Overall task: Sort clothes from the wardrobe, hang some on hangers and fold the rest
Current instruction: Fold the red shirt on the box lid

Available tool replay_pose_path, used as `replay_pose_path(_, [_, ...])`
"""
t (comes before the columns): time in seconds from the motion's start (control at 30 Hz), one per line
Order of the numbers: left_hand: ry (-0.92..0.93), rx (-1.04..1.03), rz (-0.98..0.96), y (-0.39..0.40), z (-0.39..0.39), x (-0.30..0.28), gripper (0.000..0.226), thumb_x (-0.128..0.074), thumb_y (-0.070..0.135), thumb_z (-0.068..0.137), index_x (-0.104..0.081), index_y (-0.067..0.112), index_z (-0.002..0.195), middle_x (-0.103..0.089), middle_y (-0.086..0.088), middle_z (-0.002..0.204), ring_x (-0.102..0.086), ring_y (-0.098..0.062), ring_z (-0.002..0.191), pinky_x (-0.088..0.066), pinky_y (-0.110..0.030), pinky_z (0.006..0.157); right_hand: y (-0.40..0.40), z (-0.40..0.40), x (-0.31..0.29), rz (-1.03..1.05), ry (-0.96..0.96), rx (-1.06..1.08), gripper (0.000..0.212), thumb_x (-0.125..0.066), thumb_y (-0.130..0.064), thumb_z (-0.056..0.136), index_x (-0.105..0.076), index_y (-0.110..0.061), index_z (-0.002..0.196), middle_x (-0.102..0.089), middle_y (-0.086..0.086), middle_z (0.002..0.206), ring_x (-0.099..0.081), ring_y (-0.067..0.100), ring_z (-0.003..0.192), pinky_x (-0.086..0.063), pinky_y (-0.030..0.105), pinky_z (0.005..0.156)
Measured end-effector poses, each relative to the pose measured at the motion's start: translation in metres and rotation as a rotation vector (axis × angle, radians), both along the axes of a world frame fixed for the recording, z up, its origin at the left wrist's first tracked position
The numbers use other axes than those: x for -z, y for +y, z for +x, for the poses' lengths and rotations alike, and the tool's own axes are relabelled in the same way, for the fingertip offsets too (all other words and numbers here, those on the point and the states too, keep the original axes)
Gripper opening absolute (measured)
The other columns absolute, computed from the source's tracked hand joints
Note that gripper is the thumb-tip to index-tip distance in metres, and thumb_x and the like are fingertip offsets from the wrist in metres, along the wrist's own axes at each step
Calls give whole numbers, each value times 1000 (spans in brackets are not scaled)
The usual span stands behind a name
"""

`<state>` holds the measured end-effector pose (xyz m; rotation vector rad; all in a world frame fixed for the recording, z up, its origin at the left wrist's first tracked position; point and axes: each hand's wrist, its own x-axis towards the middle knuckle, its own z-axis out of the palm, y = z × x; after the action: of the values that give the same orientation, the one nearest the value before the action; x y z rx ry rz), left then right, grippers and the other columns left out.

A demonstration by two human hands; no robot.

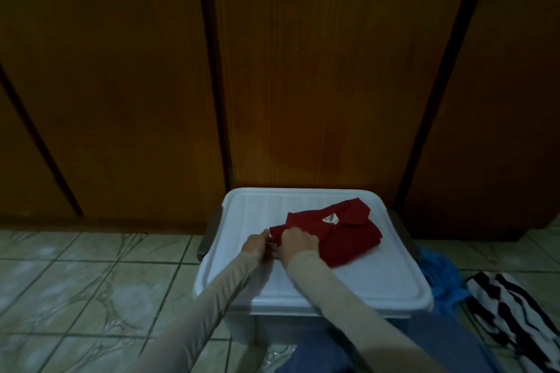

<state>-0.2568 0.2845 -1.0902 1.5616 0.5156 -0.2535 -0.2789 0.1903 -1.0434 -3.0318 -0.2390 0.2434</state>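
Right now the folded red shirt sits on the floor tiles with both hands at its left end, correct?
Not quite. In the head view the red shirt lies on the white bin lid, not the floor tiles. The rest holds: the left hand and right hand are at its left end.

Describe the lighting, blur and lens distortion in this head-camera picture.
Head view: dim, warm light; the wardrobe doors fall nearly into shadow, their gaps splay outward from wide-angle distortion; the white box lid is brightest, without glare; the red shirt is fairly sharp; the left hand looks slightly soft.
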Motion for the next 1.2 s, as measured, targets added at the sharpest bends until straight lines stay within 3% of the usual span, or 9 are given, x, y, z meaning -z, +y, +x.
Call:
replay_pose_path(0.07, [2, 24, 10, 1, 1, 1, 33, -42, 19, 99, -61, 2, 77, -64, -5, 51, -60, -19, 53, -51, -25, 59, -12, 8, -5, 130, -56, 66, 28, -46, -24, 96, -59, -12, 118, -58, 9, 122, -55, 26, 113, -41, 34, 92])
replay_pose_path(0.13, [2, 66, 102, -3, 2, -1, 30, -50, 27, 96, -60, 4, 80, -67, -6, 58, -62, -18, 52, -54, -29, 69, -32, 17, -11, 240, -164, 147, 25, -46, -22, 95, -62, -15, 113, -61, 5, 117, -58, 23, 108, -44, 32, 88])
replay_pose_path(0.23, [-23, 10, 310, -14, 3, 1, 37, -59, 38, 89, -53, 6, 105, -62, -14, 105, -61, -30, 94, -48, -36, 88, -76, 32, -12, 276, -279, 322, 32, -51, -23, 93, -53, -16, 125, -49, 6, 129, -46, 23, 121, -40, 37, 98])
replay_pose_path(0.37, [-47, -34, 406, -33, -2, -2, 55, -60, 46, 85, -44, 9, 123, -52, -15, 125, -53, -34, 113, -44, -42, 98, -131, 51, 1, 422, -57, 631, 60, -50, -36, 93, -29, -7, 142, -36, 17, 143, -37, 34, 130, -35, 46, 106])
replay_pose_path(0.57, [-78, -12, 564, -49, 3, -11, 58, -54, 42, 91, -39, 7, 134, -39, -16, 136, -41, -34, 125, -36, -41, 101, -134, 46, 8, 504, 60, 508, 50, -55, -44, 89, -48, -11, 125, -54, 14, 127, -51, 31, 116, -41, 35, 96])
replay_pose_path(0.7, [-29, -14, 935, -45, 5, -14, 60, -44, 43, 95, -26, 17, 145, -20, -17, 149, -18, -32, 138, -25, -46, 108, -130, 40, 8, 487, 87, 532, 51, -61, -51, 83, -50, -18, 120, -54, 5, 127, -47, 25, 121, -31, 35, 101])
replay_pose_path(0.8, [-15, 66, 1073, -50, 3, -14, 54, -35, 47, 97, -32, 17, 142, -29, -13, 146, -23, -30, 136, -24, -46, 107, -128, 40, 8, 477, -16, 562, 49, -64, -45, 83, -50, -18, 121, -54, 6, 126, -45, 25, 122, -31, 38, 102])
replay_pose_path(0.97, [171, 95, 936, -52, 17, -18, 72, -38, 57, 93, -26, 8, 144, -24, -16, 149, -18, -31, 139, -23, -43, 110, -126, 45, 5, 848, 14, 614, 44, -72, -17, 80, -50, -10, 118, -57, 15, 122, -54, 30, 113, -44, 33, 92])
replay_pose_path(1.2, [121, -20, 755, -45, 19, -17, 34, -40, 31, 99, -45, 12, 126, -33, -20, 136, -32, -34, 125, -32, -39, 103, -132, 42, 6, 1012, 22, 611, 70, -80, -6, 69, -41, -7, 128, -52, 19, 128, -50, 31, 118, -42, 34, 96])
